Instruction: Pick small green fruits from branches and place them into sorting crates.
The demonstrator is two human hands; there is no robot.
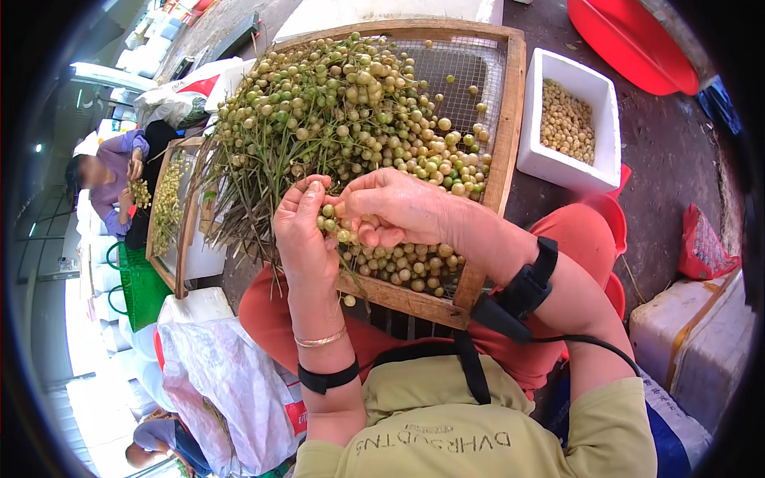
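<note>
My left hand (pixel 306 224) pinches a thin sprig between thumb and fingertips, above the near part of a wood-framed wire-mesh tray (pixel 499 137). Close against it, my right hand (pixel 394 206) curls its fingers around small round green-yellow fruits (pixel 329 224) on that sprig. Its fingertips partly hide the fruits and stem. Behind both hands, a large heap of stemmed fruit bunches (pixel 334 89) covers much of the mesh, with bare stalks (pixel 251 203) pointing left. Loose tan and green fruits (pixel 412 266) lie on the mesh at the near right.
A white foam box (pixel 606 119) holding tan fruits stands right of the tray. Beyond it is a red basin (pixel 633 48). Another person (pixel 113 173) holds fruit beside a second tray (pixel 179 221) at left. Near my left side is a plastic sack (pixel 230 388).
</note>
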